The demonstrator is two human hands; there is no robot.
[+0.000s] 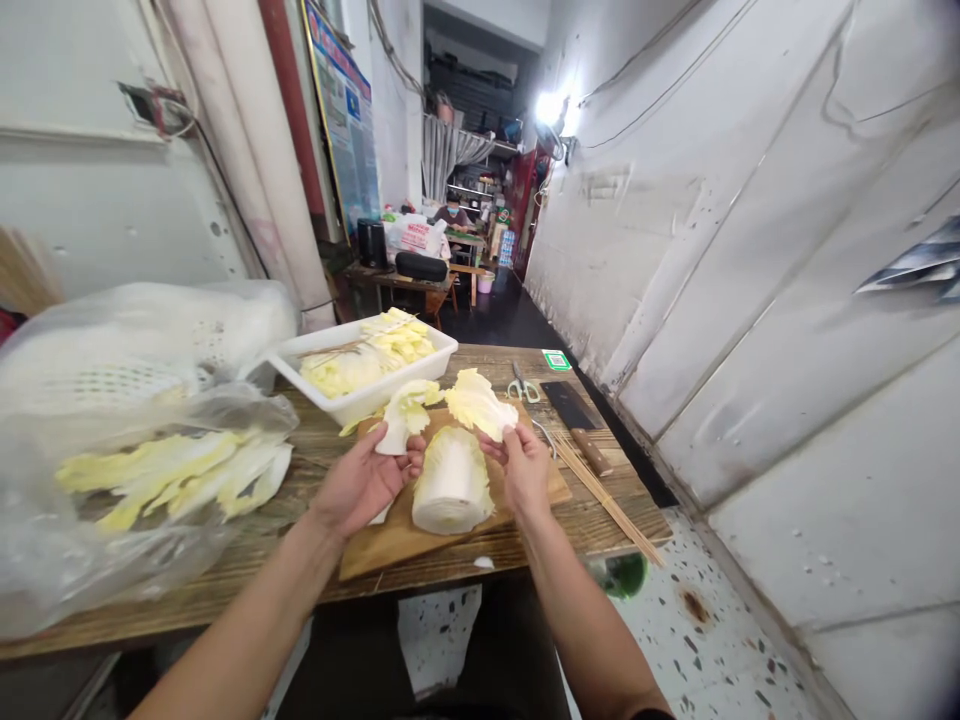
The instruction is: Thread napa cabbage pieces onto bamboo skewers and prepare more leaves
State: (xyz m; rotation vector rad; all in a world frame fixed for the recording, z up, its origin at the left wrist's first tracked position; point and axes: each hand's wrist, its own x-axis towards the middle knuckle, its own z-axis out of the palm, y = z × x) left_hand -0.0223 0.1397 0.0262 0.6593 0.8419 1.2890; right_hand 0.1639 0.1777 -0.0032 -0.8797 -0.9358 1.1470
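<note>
A napa cabbage head (452, 485), pale with yellow leaf edges, lies on a wooden cutting board (375, 553), its cut base toward me. Just left of it, my left hand (365, 482) grips a cabbage leaf (405, 420) between thumb and fingers. Over the cabbage's right side, my right hand (525, 465) pinches a second, broader leaf (478, 402) by its white stem end. Both leaves are held up above the board, their tips close to each other. A small strip of white leaf shows on the board beneath my left hand.
Behind the board stands a white plastic tub (358, 395) of cabbage leaves and thin sticks. Clear plastic bags (172, 420) with leaves cover the table's left side. A cleaver (576, 425), scissors (520, 385) and bamboo skewers (607, 500) lie on the right. Farther back sits a person (454, 215).
</note>
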